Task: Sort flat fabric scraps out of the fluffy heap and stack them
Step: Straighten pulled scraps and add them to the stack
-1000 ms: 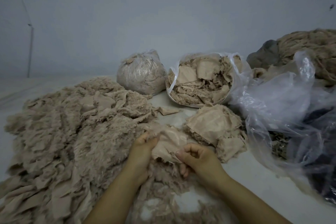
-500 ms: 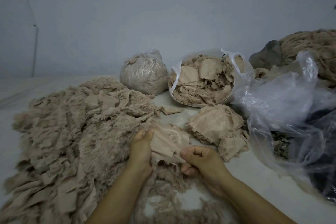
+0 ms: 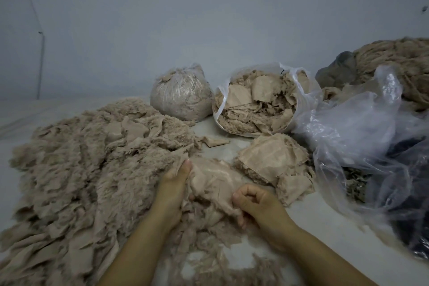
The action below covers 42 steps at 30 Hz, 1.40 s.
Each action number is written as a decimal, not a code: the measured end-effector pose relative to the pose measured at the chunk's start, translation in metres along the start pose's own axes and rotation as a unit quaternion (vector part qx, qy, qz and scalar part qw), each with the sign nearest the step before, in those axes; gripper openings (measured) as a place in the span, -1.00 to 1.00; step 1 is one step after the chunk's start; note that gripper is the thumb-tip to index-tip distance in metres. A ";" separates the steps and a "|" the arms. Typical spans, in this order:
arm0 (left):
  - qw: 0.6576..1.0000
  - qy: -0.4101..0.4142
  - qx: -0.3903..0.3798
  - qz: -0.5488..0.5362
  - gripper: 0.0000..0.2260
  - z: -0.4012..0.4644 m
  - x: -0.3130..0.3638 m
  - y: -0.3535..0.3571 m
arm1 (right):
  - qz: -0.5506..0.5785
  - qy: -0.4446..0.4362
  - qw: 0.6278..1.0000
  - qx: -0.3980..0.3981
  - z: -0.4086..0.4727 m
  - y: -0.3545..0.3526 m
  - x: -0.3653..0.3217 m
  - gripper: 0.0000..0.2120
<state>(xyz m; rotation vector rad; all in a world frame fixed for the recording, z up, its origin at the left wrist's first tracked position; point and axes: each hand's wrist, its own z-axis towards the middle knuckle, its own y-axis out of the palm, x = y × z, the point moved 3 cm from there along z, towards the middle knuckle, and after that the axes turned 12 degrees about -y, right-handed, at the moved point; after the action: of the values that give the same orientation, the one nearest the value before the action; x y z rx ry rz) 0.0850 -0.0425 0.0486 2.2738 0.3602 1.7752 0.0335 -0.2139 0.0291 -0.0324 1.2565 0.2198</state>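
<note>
A big fluffy beige heap [image 3: 88, 169] covers the left half of the white surface. Between my hands lies a flat beige fabric scrap [image 3: 213, 181], smooth side up. My left hand [image 3: 173, 186] holds its left edge, fingers reaching up along it. My right hand [image 3: 257, 204] pinches the scrap's lower right edge with curled fingers. Just right of the scrap sits a low stack of flat scraps [image 3: 274, 160].
An open plastic bag of scraps [image 3: 257, 104] and a tied full bag [image 3: 181, 95] stand at the back. Loose clear plastic bags [image 3: 371, 146] crowd the right side, with a brown fibre pile [image 3: 399, 62] behind. A small scrap [image 3: 214, 141] lies alone mid-surface.
Both hands have kept hold of the scrap and spread it flatter; the right hand has shifted slightly along its lower edge.
</note>
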 end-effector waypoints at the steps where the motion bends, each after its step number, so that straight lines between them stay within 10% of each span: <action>1: 1.000 0.001 -0.016 0.019 -0.79 -0.001 -0.001 0.002 | -0.018 -0.001 1.000 -0.016 -0.002 0.002 -0.002 -0.71; 7: 0.991 -0.032 -0.126 0.037 -0.70 -0.015 -0.011 0.023 | -0.154 -0.040 0.987 0.016 0.000 0.003 -0.005 -0.64; 14: 0.996 0.051 0.065 -0.031 -0.82 -0.004 0.009 -0.005 | -0.182 0.012 0.974 -0.132 -0.012 0.017 0.003 -0.91; 19: 0.991 -0.008 -0.092 0.102 -0.70 -0.018 -0.012 0.018 | -0.149 -0.046 0.987 0.031 -0.002 0.008 -0.010 -0.72; 25: 1.000 0.008 -0.015 -0.001 -0.82 -0.019 -0.011 0.020 | -0.042 -0.016 0.987 0.157 -0.001 -0.004 -0.002 -0.82; 30: 0.997 0.020 -0.039 0.063 -0.76 -0.023 -0.016 0.024 | 0.122 0.052 0.986 0.098 -0.003 0.005 -0.002 -0.72; 42: 0.997 0.026 0.069 0.023 -0.75 -0.011 -0.020 0.014 | 0.009 -0.008 0.984 0.177 -0.005 0.000 -0.011 -0.90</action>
<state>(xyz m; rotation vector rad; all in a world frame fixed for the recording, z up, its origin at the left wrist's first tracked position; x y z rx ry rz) 0.0707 -0.0620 0.0373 2.3490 0.4579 1.8902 0.0259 -0.2165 0.0381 0.2865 1.2655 0.0095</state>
